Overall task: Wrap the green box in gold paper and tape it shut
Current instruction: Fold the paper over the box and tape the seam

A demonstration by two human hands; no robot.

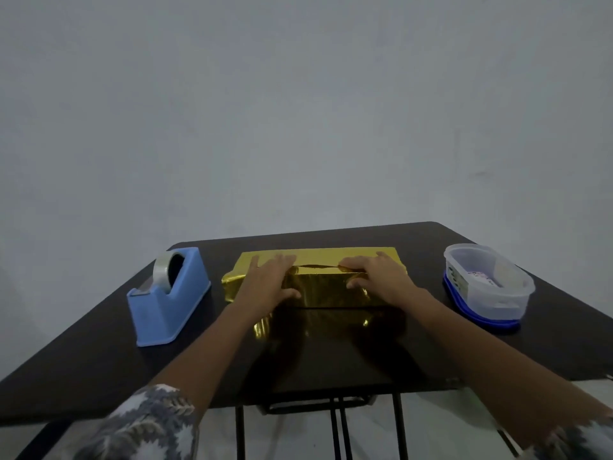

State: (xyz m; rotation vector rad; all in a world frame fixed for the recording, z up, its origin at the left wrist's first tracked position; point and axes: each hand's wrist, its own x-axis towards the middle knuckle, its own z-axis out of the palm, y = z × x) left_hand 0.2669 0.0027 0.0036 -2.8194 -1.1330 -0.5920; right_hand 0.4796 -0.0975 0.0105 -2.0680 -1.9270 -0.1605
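Observation:
A long box covered in gold paper (pixel 318 283) lies across the middle of the dark table (pixel 99 366). No green shows; the paper hides the box. A seam with a small gap runs along the top between my hands. My left hand (pixel 267 282) lies flat on the left part of the top, fingers spread, pressing the paper down. My right hand (pixel 378 277) presses on the right part, fingertips bent at the seam and thumb on the front face. Loose gold paper sticks out at the left end (pixel 232 283).
A blue tape dispenser (pixel 167 300) with a roll of clear tape (pixel 164 265) stands left of the box. A clear plastic tub (pixel 487 287) on a blue lid sits at the right. A grey wall rises behind the table.

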